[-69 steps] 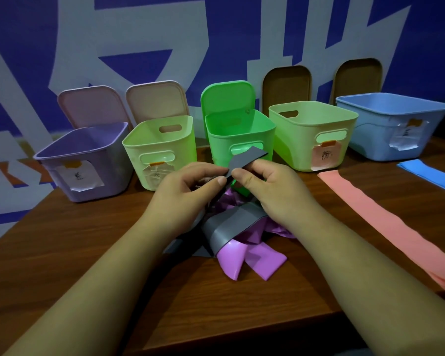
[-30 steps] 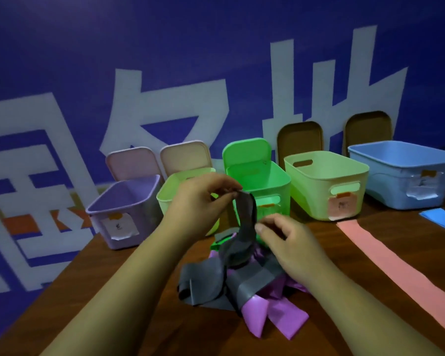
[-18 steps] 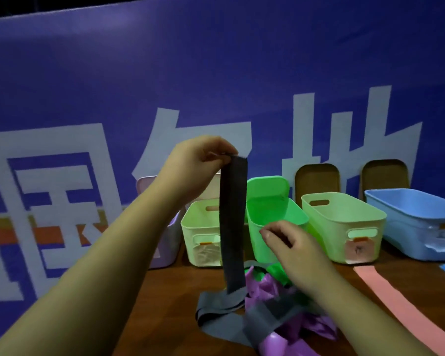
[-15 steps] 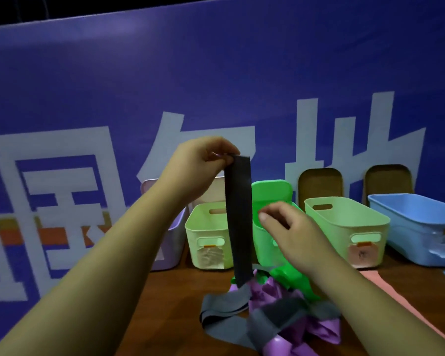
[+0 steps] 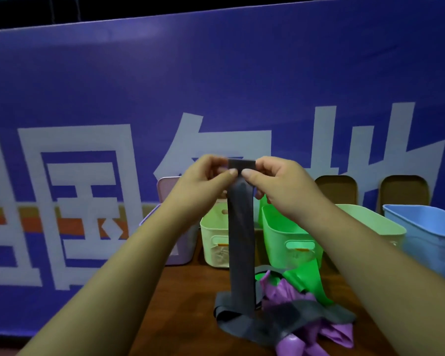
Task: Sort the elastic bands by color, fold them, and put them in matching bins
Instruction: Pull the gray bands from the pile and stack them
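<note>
A dark grey elastic band (image 5: 241,242) hangs straight down from its top end, which I hold up in front of the bins. My left hand (image 5: 206,179) pinches the left corner of that end and my right hand (image 5: 275,181) pinches the right corner. The band's lower part trails into a heap on the table, tangled with purple bands (image 5: 288,337) and a green band (image 5: 306,281). Behind stand a purple bin (image 5: 183,255), a pale green bin (image 5: 215,242), a bright green bin (image 5: 285,242), another pale green bin (image 5: 375,222) and a blue bin (image 5: 427,237).
The brown wooden table (image 5: 185,312) carries the heap and the row of bins. A blue banner (image 5: 216,80) with large white characters fills the background. Two brown lids (image 5: 403,191) stand up behind the right-hand bins.
My left hand lifted one end of the grey band high out of the heap. My right hand rose from near the heap and took hold of the same end's other corner.
</note>
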A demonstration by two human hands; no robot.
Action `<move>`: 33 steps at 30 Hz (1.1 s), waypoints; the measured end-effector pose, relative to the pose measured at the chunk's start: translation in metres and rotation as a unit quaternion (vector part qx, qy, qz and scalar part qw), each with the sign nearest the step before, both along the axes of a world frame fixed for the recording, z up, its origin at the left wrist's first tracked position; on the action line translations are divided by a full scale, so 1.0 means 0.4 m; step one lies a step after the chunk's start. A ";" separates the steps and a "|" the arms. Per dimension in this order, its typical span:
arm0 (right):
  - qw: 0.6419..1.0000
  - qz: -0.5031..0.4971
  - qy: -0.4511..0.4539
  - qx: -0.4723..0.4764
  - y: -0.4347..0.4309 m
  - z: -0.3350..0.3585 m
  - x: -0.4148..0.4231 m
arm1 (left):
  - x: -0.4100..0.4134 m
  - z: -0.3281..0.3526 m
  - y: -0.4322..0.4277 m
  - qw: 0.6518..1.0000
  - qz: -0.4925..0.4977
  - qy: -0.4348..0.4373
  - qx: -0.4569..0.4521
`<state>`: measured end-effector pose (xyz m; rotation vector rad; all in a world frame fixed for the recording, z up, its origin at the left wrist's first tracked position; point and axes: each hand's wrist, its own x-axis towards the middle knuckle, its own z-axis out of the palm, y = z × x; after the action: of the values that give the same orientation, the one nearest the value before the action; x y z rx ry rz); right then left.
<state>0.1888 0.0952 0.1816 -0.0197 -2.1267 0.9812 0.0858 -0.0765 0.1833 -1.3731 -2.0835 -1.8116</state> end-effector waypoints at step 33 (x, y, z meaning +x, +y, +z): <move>0.938 -0.082 -0.325 0.088 0.005 -0.437 -0.315 | -0.030 -0.421 -0.174 0.819 -0.030 -0.224 -0.528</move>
<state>0.0629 0.0971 0.0070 -0.4877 -2.7495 0.7402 0.0738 -0.1461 0.0149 -1.1369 -3.6300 -0.9507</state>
